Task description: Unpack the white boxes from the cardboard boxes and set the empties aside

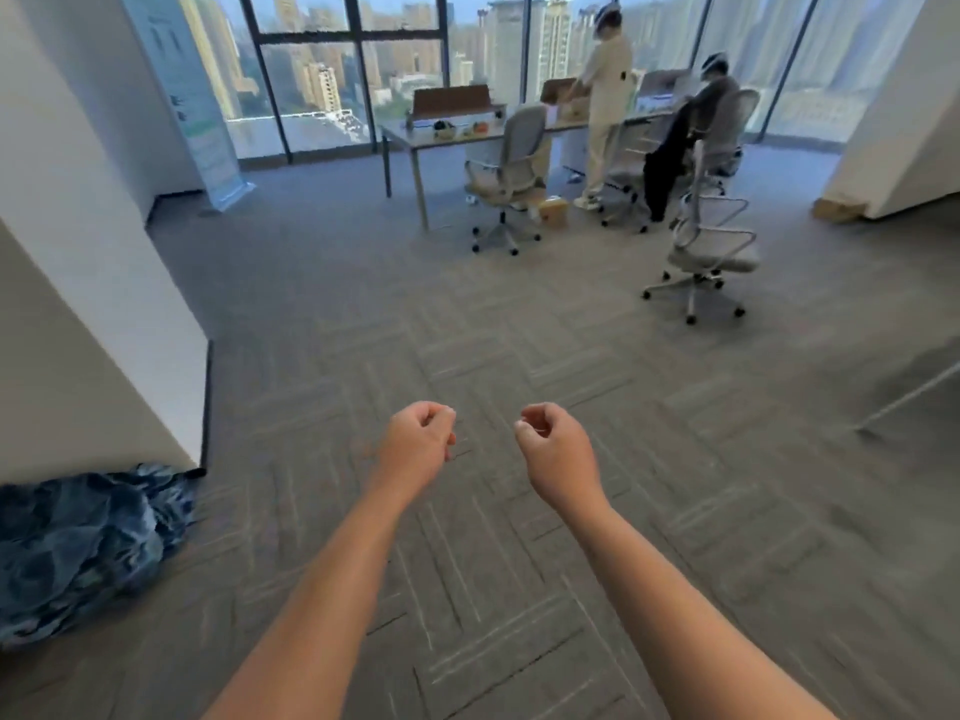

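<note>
Just empty fists above the grey patterned carpet [519, 314].
Left hand [415, 444] and right hand [558, 449] hover side by side, fingers [439, 414] curled in, gripping nothing.

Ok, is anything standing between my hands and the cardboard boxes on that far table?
Yes. An office chair stands at the near side of the table, in front of the cardboard box, and a person stands right at it. The left hand and right hand hold nothing, far back from it.
</note>
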`<action>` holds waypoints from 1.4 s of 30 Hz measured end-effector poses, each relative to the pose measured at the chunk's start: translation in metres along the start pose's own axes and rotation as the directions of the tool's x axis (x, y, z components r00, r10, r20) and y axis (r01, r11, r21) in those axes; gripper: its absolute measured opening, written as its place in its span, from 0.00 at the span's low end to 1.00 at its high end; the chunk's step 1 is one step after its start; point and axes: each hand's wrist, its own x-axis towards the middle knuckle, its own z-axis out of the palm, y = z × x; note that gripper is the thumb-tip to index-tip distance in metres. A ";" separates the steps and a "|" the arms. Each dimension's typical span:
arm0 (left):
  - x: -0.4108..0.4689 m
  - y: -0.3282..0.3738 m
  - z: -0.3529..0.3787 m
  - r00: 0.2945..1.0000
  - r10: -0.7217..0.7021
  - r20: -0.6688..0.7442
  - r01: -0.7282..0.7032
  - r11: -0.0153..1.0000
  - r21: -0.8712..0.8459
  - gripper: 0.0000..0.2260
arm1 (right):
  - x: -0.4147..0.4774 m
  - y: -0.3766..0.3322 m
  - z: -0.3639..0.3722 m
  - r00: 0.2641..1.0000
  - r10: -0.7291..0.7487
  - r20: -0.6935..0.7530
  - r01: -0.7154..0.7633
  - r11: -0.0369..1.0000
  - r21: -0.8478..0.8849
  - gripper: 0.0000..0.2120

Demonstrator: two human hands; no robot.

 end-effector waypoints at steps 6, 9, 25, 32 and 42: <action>0.042 0.076 0.156 0.964 0.112 0.239 -0.132 0.989 0.068 0.11 | 0.065 0.051 -0.142 0.975 0.084 -0.204 -0.072 0.995 0.069 0.07; 0.067 0.104 0.229 0.928 0.146 0.343 -0.174 0.983 0.054 0.11 | 0.095 0.079 -0.196 0.940 0.134 -0.315 -0.114 0.990 0.081 0.08; 0.286 0.258 0.561 0.678 0.254 0.690 -0.250 0.962 -0.108 0.10 | 0.354 0.149 -0.411 0.694 0.230 -0.682 -0.269 0.962 0.051 0.05; 0.323 0.309 0.704 0.546 0.258 0.797 -0.280 0.953 -0.116 0.10 | 0.427 0.201 -0.509 0.556 0.293 -0.778 -0.306 0.942 0.136 0.05; 0.386 0.391 0.926 0.553 0.223 0.803 -0.312 0.949 -0.049 0.09 | 0.583 0.300 -0.683 0.556 0.308 -0.772 -0.287 0.943 0.169 0.05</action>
